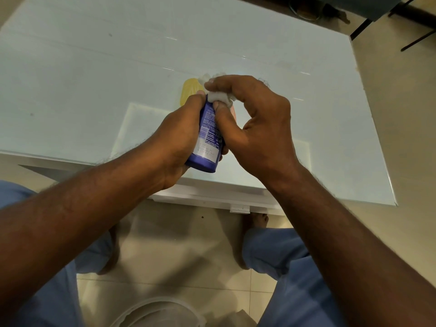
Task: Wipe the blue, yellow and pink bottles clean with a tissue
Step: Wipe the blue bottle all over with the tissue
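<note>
My left hand (pixel 175 140) grips the blue bottle (pixel 207 142) around its body, holding it tilted above the table's near edge with its base toward me. My right hand (pixel 254 123) pinches a crumpled white tissue (pixel 219 96) against the bottle's top end. Behind my hands the yellow bottle (pixel 190 90) lies on the glass table (pixel 94 67), partly hidden by my left fingers. A sliver of the pink bottle (pixel 234 113) shows between my right thumb and fingers; the rest is covered.
The glass tabletop ends at the right (pixel 368 128) and at the near edge (pixel 47 156). A white frame (pixel 212 194) runs under the glass. A pale round container (pixel 155 312) sits on the floor between my legs. Dark furniture legs (pixel 415 24) stand at the far right.
</note>
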### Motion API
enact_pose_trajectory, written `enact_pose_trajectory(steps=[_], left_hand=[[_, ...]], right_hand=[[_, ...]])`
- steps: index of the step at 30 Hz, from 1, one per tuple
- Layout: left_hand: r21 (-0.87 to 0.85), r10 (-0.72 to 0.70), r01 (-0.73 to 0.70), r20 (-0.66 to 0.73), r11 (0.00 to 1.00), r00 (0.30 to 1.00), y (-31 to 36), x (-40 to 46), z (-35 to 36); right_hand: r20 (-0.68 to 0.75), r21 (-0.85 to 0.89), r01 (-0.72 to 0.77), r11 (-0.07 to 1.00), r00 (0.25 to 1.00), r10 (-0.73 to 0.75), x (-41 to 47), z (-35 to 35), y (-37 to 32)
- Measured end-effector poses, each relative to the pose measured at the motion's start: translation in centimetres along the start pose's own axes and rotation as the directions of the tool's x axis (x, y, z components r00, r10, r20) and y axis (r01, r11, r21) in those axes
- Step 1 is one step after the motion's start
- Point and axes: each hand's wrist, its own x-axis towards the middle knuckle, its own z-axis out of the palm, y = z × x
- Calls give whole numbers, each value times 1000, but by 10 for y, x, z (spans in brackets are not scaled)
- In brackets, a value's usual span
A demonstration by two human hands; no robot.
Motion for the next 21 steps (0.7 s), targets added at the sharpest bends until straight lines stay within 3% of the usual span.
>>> enact_pose_trajectory(steps=[21], left_hand=[[14, -4, 4, -11, 1000, 1000, -1, 2, 0]], right_hand=[[0, -2, -5, 1000, 1000, 5, 1, 0, 0]])
